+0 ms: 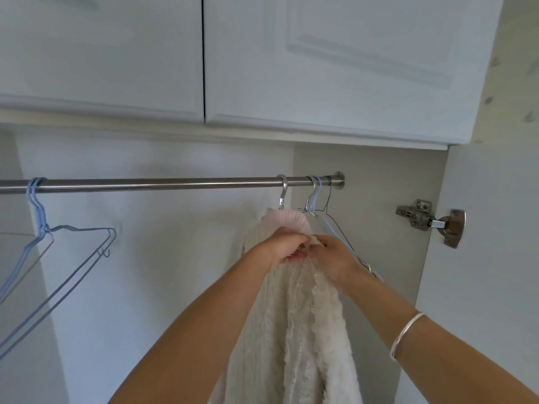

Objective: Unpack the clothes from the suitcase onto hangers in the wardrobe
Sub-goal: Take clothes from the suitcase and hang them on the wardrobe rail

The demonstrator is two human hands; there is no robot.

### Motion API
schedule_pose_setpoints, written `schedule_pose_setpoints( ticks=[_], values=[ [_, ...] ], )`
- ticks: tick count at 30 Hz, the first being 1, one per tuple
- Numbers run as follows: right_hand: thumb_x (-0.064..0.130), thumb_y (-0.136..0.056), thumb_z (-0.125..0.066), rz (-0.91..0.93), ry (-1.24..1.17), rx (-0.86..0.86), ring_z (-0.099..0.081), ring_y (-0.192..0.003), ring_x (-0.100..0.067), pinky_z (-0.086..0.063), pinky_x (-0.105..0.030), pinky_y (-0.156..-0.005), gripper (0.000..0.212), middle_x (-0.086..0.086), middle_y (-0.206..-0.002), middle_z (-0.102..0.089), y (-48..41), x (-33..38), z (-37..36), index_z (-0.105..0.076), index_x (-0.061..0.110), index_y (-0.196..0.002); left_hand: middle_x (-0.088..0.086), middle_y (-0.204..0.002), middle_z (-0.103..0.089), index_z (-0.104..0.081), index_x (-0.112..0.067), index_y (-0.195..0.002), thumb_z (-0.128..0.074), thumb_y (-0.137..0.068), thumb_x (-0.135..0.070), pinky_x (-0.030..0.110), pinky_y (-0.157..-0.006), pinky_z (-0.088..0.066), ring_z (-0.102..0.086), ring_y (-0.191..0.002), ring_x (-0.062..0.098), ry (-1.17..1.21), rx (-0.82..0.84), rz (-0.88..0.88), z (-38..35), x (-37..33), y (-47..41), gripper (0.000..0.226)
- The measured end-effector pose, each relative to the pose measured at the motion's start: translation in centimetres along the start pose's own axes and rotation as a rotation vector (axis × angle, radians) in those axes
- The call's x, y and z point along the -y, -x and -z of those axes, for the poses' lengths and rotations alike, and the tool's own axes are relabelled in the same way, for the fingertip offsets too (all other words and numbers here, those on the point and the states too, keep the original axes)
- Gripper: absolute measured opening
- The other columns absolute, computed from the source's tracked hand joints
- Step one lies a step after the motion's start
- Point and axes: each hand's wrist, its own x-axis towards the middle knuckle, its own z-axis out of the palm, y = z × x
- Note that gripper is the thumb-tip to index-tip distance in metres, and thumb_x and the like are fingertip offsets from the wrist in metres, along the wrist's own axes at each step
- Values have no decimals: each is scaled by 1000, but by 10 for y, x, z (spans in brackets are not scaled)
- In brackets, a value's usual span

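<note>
Forearms up close, silver bracelet [407, 333] on the right wrist, and both hands meet at the neck of the fluffy cream garment [300, 330]. The left hand [287, 246] curls round its front edge under the ribbed collar, and the right hand [335, 258] pinches the opposite edge. It hangs from a silver hanger [283, 193] on the wardrobe rail [160, 183], near the right end, beside bare wire hangers [316, 196]. Blue hangers [73, 258] dangle far left.

Soft, even light with a cool blue-grey cast fills the wardrobe [180, 258], giving only faint shadows behind the wire hangers [39, 217], a thin highlight along the metal rail [163, 182], mild overall softness, and wide-angle bowing of the cupboard doors [102, 53] toward the edges.
</note>
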Motion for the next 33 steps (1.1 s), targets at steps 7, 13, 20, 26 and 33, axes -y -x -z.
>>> schedule_pose_setpoints(
  ticks=[7, 13, 20, 26, 33],
  values=[
    [9, -90, -53, -95, 81, -135, -52, -65, -16, -39, -24, -54, 19, -2, -74, -62, -9, -22, 27, -69, 15, -98, 2, -93, -63, -56, -22, -81, -48, -97, -9, 35, -96, -51, -63, -96, 21, 40, 181, -28, -31, -5, 6, 22],
    [6, -88, -56, -185, -14, -291, -59, -95, -24, -47, -25, -76, 34, -8, -105, -61, 7, -26, 43, -61, 10, -122, 8, -122, -55, -59, -20, -111, -51, -90, -13, 33, -92, -46, -56, -108, 23, -84, 19, -170, -51, 5, 5, 23],
    [20, -90, -55, -370, -3, -401, -63, -70, -18, -50, -29, -67, 19, -4, -76, -65, 85, -51, 78, -67, 7, -99, 0, -86, -64, -69, -16, -93, -51, -91, -13, 25, -74, -48, -61, -85, 17, -146, 224, -289, -103, 24, 42, 18],
    [26, -91, -54, -709, 115, -289, -64, -73, -15, -47, -24, -66, 19, -2, -81, -67, 199, -100, 116, -67, 13, -96, -2, -79, -62, -62, -17, -87, -50, -91, -19, 22, -62, -43, -57, -66, 13, -421, 667, -172, -189, 65, 96, 13],
    [22, -94, -50, -1033, 143, -516, -62, -57, -12, -41, -21, -54, 18, 0, -66, -66, 385, -148, 187, -58, 13, -81, 4, -91, -63, -60, -12, -107, -50, -95, -22, 25, -65, -44, -57, -67, 14, -618, 1078, -234, -326, 92, 216, 19]
  ],
)
